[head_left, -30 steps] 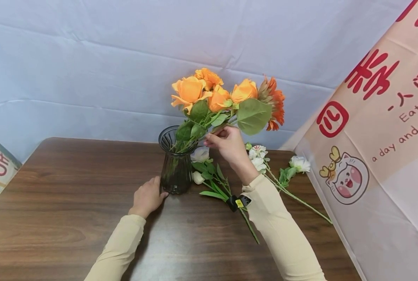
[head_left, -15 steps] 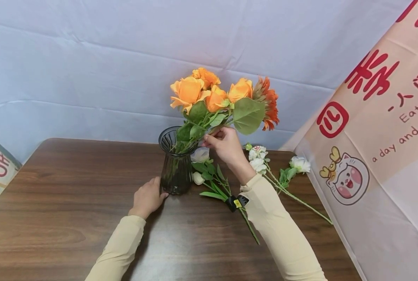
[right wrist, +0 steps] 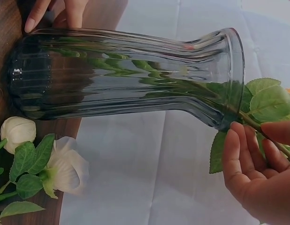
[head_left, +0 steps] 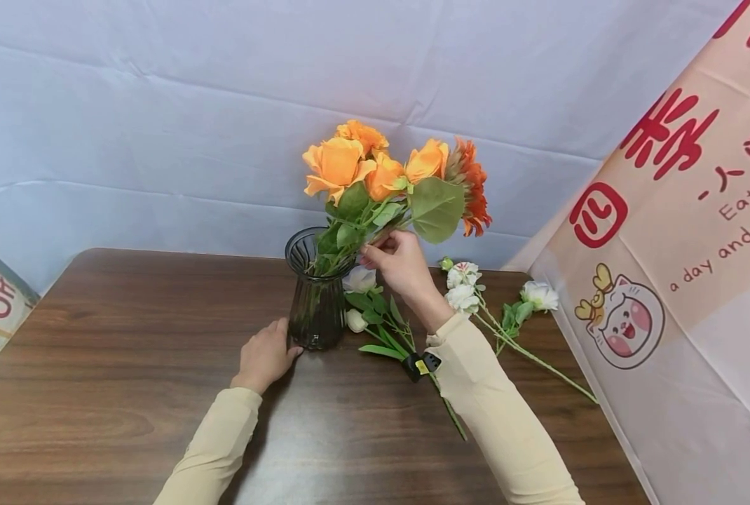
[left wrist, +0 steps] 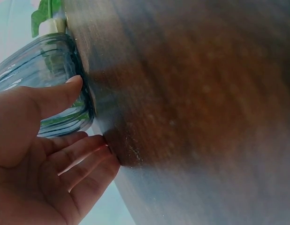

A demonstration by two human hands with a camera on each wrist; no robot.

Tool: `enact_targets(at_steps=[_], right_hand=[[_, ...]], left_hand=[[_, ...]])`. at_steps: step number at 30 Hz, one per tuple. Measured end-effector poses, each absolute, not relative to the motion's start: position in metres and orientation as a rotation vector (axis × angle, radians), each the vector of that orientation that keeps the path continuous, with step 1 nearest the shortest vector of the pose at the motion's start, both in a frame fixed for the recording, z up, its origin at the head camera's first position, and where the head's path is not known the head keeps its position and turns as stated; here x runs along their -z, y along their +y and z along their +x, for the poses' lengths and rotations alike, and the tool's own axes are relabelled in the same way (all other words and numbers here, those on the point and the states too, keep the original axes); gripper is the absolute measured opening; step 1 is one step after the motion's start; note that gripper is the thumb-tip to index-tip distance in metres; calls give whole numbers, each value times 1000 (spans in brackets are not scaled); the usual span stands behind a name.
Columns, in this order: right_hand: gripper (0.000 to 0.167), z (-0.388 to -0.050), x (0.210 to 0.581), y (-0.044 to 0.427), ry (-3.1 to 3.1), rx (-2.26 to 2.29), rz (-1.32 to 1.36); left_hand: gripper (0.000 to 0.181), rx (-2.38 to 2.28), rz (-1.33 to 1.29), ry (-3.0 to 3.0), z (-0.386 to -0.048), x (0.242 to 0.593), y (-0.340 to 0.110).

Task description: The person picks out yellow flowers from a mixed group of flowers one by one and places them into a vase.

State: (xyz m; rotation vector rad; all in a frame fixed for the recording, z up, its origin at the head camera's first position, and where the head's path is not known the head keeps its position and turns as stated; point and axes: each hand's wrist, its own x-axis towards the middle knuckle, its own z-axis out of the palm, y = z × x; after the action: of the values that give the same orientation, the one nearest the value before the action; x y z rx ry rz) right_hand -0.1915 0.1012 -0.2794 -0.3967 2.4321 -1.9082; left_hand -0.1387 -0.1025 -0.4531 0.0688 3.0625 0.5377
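Note:
A dark grey ribbed glass vase (head_left: 315,315) stands upright on the wooden table. My left hand (head_left: 264,356) holds it low down, the thumb (left wrist: 60,97) on the glass and the fingers at the other side near the tabletop. Orange roses (head_left: 335,167) and a darker orange-red flower (head_left: 475,189) lean right out of the vase, stems inside the glass. Just outside the rim, my right hand (head_left: 402,265) pinches a green flower stem (right wrist: 254,123) between thumb and fingers. Leaves partly hide where the stems cross the rim.
White flowers (head_left: 359,279) with green leaves lie right of the vase, under the right forearm. Farther right lie a white-blossom stem (head_left: 462,284) and a white rose (head_left: 539,295). A pale cloth wall (head_left: 192,140) closes the back; a printed banner (head_left: 684,231) stands at right.
The right hand and the orange flower heads have shifted slightly left, towards the vase. The left hand and the vase keep their place.

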Motion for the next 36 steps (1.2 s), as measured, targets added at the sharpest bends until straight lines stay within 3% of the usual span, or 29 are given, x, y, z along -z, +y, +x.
enact_targets(at_steps=[36], right_hand=[[14, -189, 287, 95, 2460, 1661, -226]], left_hand=[[58, -529, 64, 3042, -138, 450, -102]])
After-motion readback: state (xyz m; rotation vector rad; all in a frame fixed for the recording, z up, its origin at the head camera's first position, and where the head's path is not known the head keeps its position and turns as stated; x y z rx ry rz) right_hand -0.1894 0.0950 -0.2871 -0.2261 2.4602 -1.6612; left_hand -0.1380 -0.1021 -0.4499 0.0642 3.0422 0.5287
